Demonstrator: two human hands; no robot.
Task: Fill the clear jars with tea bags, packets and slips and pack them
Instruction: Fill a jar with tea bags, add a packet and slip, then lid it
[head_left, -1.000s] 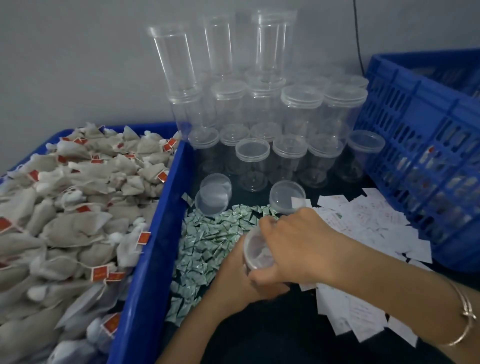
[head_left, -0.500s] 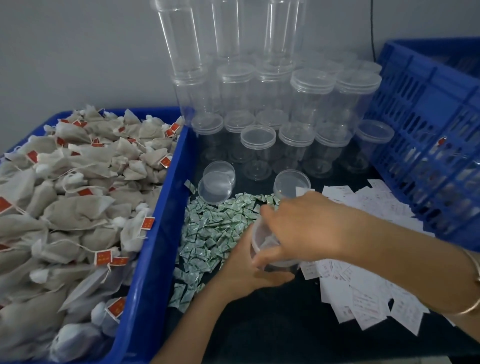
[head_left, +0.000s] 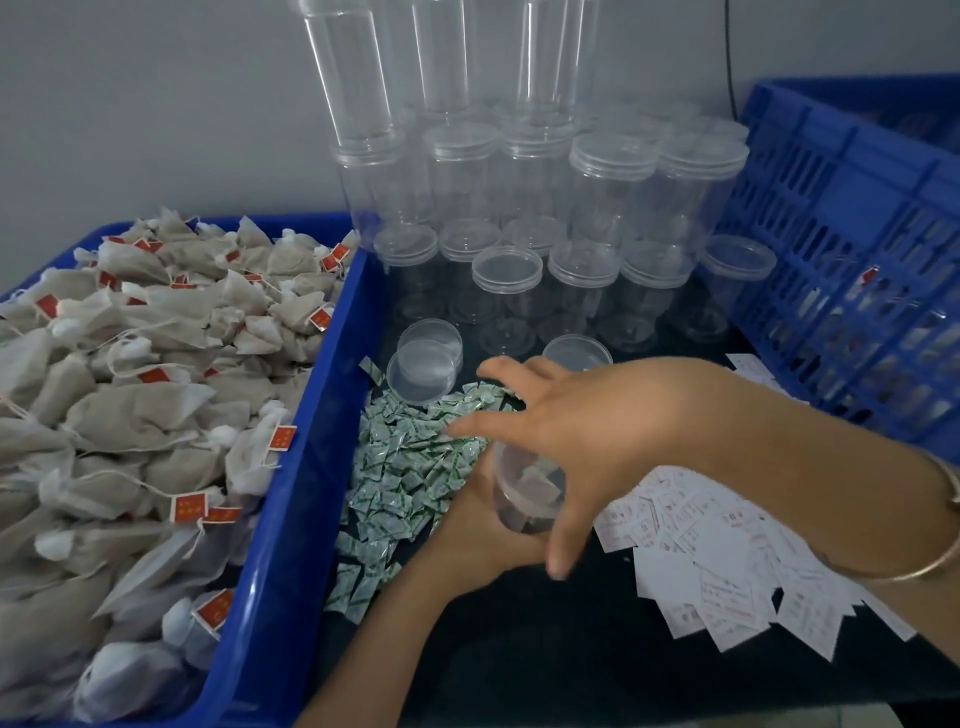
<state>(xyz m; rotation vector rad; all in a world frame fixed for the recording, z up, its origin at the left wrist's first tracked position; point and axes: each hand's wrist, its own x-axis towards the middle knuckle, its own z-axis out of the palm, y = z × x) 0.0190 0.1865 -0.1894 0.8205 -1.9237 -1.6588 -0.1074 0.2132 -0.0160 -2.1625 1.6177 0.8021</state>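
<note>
Near the middle of the dark tabletop (head_left: 519, 654), between the heap of green packets (head_left: 410, 467) and the scatter of white slips (head_left: 727, 561), the left hand (head_left: 467, 535) curls round the lower wall of an open jar (head_left: 527, 493) and holds it, seemingly tilted a little, with its mouth toward the packets. Something pale lies inside it (a slip or a bag, I cannot tell which through the plastic). Just above the mouth the right hand (head_left: 592, 431) is spread wide, fingers apart and pinching nothing, its fingertips out over the packets. The step looks to be fetching the next filling, probably a packet, or else one of the tea bags (head_left: 130, 395) piled in the blue bin (head_left: 296, 483) to the left. To do it well, the left hand should hold the jar steady with its mouth clear, so that what is inside does not slide out. The right hand should pinch a single packet off the top of the heap rather than rake up several, since they lie overlapping. The loose lids (head_left: 426, 364) sit just behind the packets, near enough for capping once the jar is full.
</note>
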